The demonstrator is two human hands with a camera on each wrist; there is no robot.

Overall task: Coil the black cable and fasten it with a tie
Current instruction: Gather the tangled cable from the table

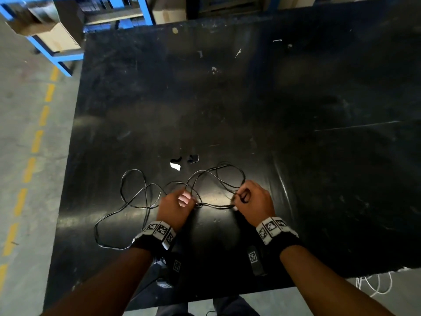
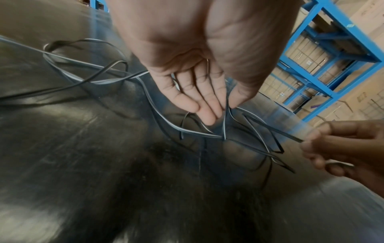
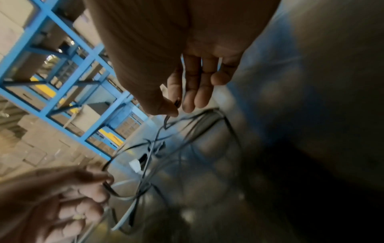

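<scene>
While hands [image 1: 214, 199] grip, black cable [image 1: 216, 205] runs left-right.

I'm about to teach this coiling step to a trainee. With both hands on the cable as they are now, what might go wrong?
1. The thin black cable lies in loose crossing loops left of the left hand; pulling could tighten a crossing into a knot.
2. The right hand pinches only a few strands, so the gathered loops may spring out of its grip.
3. One loop reaches the near-left part of the black table and may slide off its edge.
</scene>
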